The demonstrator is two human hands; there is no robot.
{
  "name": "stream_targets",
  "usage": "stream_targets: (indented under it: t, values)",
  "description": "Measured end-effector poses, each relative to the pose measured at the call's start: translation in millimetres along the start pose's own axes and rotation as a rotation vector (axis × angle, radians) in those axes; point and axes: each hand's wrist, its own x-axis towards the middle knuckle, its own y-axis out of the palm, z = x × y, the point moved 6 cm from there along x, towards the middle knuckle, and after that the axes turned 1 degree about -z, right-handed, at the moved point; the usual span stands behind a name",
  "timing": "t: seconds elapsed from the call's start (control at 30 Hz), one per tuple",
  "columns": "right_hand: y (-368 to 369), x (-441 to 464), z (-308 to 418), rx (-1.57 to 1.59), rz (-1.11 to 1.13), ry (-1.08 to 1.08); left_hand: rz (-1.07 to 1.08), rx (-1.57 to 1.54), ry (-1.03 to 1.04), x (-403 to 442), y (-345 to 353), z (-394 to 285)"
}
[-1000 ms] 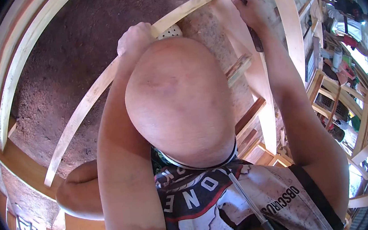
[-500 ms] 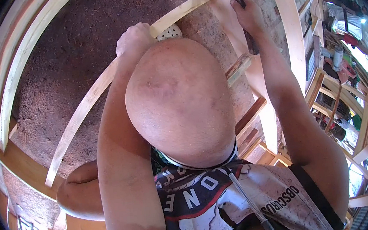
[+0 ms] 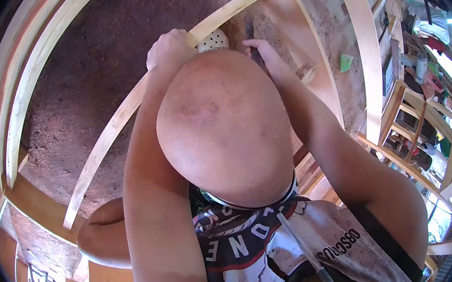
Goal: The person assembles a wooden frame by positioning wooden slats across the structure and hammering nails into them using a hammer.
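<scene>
My left hand (image 3: 169, 49) is closed around a long pale wooden strip (image 3: 107, 134), which looks curved through the lens. The strip's far end lies beside a wide wooden board (image 3: 309, 38). In my right hand (image 3: 265, 55) is a hammer (image 3: 249, 27), gripped by its dark handle; its head is out of sight. My bent knee (image 3: 221, 125) fills the middle of the view between my arms. A white dotted shoe (image 3: 213, 40) shows just past the knee, close to the strip.
Brown dirt ground (image 3: 77, 85) spreads ahead. Long wooden pieces (image 3: 22, 85) stand at the left, and another long board (image 3: 360, 44) is at the right. A small green scrap (image 3: 346, 62) lies on the ground. Wooden frames (image 3: 410, 116) and clutter fill the far right.
My right hand has moved left and toward my knee with the hammer, away from the strip's end. The hammer head has gone out of sight. My left hand still grips the strip.
</scene>
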Motion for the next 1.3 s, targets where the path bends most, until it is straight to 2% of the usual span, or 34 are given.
stream_targets:
  t: [0.03,0.1,0.13,0.2,0.3,0.43,0.53,0.6,0.73,0.83,0.9,1.0,1.07,1.13,1.2,1.3]
  values:
    - [5.8,13.1,-1.0,0.006,0.005,0.009,-0.001,0.012,0.006,1.2,0.6,0.0]
    - [21.7,32.8,8.9,0.197,0.102,-0.148,0.008,0.031,0.005,-1.4,0.5,1.2]
    - [23.7,42.4,10.9,0.203,0.099,-0.141,0.016,0.031,0.002,-4.5,-2.5,-0.6]
    - [34.1,51.9,20.7,0.413,0.226,-0.085,0.022,0.029,0.006,-8.1,-6.2,-5.3]
    - [39.7,49.6,34.4,0.427,0.26,-0.18,0.02,0.017,-0.027,-8.9,-7.5,-4.8]
    - [32.2,57.4,35.4,0.487,0.318,-0.131,-0.022,0.037,0.015,1.4,0.6,-1.3]
    - [27.1,56.0,38.2,0.411,0.322,-0.194,-0.02,0.029,0.019,-3.5,-2.2,-2.7]
    - [20.8,54.7,37.2,0.319,0.208,-0.232,-0.009,0.016,0.023,-7.1,-4.3,-4.4]
    - [24.4,49.4,36.8,0.355,0.277,-0.166,-0.001,0.017,-0.003,-4.8,-4.0,-3.6]
    - [22.5,35.6,36.0,0.296,0.146,-0.168,-0.002,0.031,-0.013,-9.1,-5.3,-3.8]
    - [15.6,22.3,35.8,0.085,-0.042,-0.179,-0.005,0.044,-0.011,-10.1,-5.8,-3.9]
    - [-0.6,-15.1,31.8,0.061,-0.097,-0.201,-0.036,0.026,0.025,-9.3,-5.4,-5.5]
    - [-12.5,-49.6,34.2,0.09,-0.046,-0.267,0.001,-0.01,-0.024,-17.6,-10.6,-7.3]
    - [-12.8,-98.7,51.4,-0.037,-0.103,-0.417,-0.014,-0.001,-0.013,-6.6,-3.4,-2.4]
    - [-18.6,-139.2,77.4,-0.138,-0.37,-0.585,-0.009,0.0,-0.016,-6.6,1.7,1.8]
    - [-60.8,-156.8,119.0,-0.144,-0.489,-0.621,-0.013,0.007,0.015,-13.8,-8.8,-5.2]
